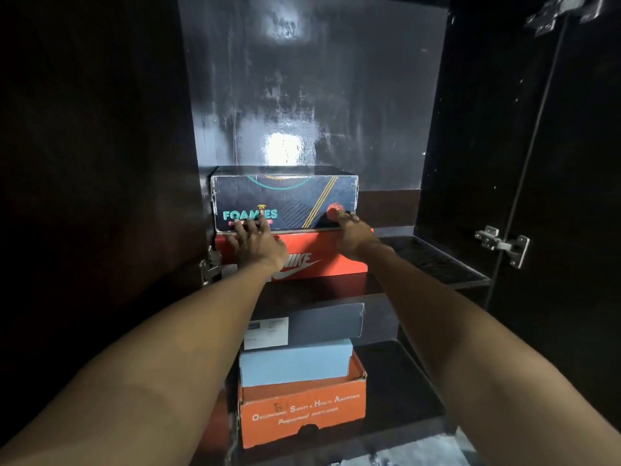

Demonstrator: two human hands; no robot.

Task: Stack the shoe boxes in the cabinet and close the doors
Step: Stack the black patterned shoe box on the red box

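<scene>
Foamies box [284, 200] atop Nike box [322, 257], upper shelf, long axis left-right | left hand [257, 242] flat-fingered, right hand [353, 232] on near-right bottom edge, curl unclear | pushed straight far, likely.

Upper cabinet shelf [437, 260]: red Nike box [322, 257] is seated directly on it, at left. Lower shelf [403, 381]: orange safety-shoe box [302, 412] is seated directly on it.

Both forearms are bare from elbow to wrist, with no sleeve showing. The left hand [257, 242] and right hand [353, 235] are bare too (fingers slender, nails short).
</scene>
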